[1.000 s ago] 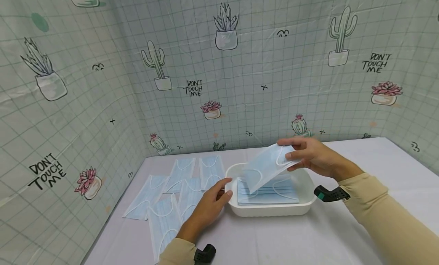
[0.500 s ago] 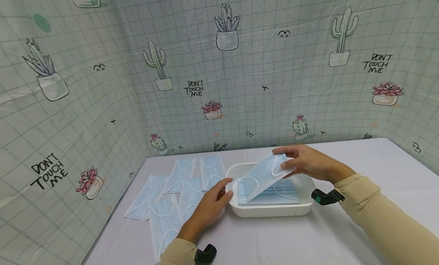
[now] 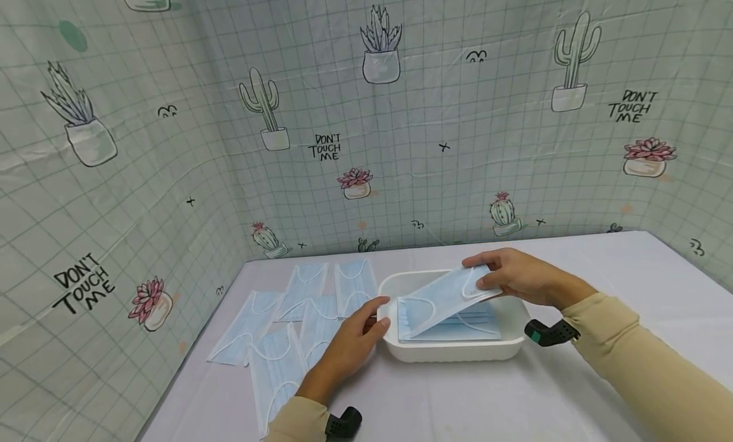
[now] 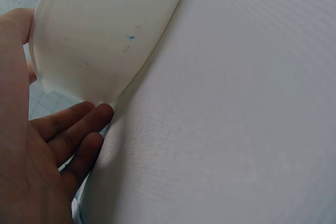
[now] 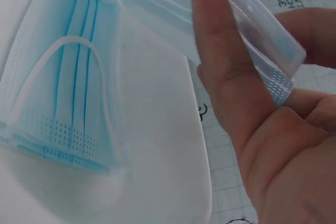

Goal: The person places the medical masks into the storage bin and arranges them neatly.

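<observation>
The right hand [image 3: 518,278] pinches one end of a pale blue face mask [image 3: 443,298] between thumb and fingers. That mask slants, its held end raised and its other end low over a stack of face masks [image 3: 481,327]. The stack lies in a white plastic basin [image 3: 452,352]; its pleats and ear loops show in the right wrist view, beside the thumb [image 5: 226,51]. At the basin's left end, the left hand [image 3: 349,343] holds the rim. In the left wrist view, several fingertips [image 4: 102,114] lie against the outer wall of the basin [image 4: 105,35].
Several face masks [image 3: 275,366] lie spread, partly overlapping, on the white tablecloth [image 3: 435,404] left of the basin. A patterned curtain [image 3: 424,111] rises behind the table and along its left side. Each wrist carries a black band [image 3: 552,332].
The right hand has lowered the slanted mask toward the stack, its low end settling over the masks in the basin. The left hand stays on the rim.
</observation>
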Tool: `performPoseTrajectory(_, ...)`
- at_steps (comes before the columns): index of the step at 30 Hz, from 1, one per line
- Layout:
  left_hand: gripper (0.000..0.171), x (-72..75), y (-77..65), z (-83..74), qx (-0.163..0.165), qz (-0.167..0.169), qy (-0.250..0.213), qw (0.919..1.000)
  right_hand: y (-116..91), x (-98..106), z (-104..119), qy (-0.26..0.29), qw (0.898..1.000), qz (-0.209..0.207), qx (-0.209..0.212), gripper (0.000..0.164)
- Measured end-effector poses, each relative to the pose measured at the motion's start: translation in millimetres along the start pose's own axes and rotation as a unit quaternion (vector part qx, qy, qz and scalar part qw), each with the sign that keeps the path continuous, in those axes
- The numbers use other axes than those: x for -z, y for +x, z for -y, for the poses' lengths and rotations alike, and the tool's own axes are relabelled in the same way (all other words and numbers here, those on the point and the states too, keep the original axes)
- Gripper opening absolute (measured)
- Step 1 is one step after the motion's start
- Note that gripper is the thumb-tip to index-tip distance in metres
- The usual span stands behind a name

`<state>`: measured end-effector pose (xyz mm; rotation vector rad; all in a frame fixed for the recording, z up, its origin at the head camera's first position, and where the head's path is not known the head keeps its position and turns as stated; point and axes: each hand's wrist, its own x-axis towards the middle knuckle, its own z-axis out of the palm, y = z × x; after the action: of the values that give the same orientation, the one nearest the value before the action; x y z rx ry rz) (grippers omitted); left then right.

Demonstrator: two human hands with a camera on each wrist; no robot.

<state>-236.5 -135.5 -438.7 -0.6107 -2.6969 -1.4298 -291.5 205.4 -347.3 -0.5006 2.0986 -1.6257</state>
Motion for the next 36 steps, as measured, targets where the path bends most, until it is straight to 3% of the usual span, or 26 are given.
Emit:
performPoseTrajectory(14,0.050,0.1,-0.3,1.5,-0.001,0.006,-0.010,0.9999,6.4,-9.7,-0.2,0.011,1.000,-0.009,-0.009,0.068)
performPoseTrajectory(21,0.049,0.6,0.4,2.3,-0.002,0.004,-0.011,0.9999,8.6,-9.6,0.1,-0.051,0.998,-0.012,-0.028,0.062)
performPoseTrajectory(28,0.049,0.3,0.2,1.3,-0.002,0.001,-0.007,1.0000,7.3,-8.8,-2.9,-0.128,0.990,-0.020,-0.062,0.053)
performPoseTrajectory(36,0.049,-0.4,0.8,1.2,-0.002,0.000,-0.008,1.0000,3.4,-8.9,-5.9,-0.130,0.988,-0.014,-0.084,0.046)
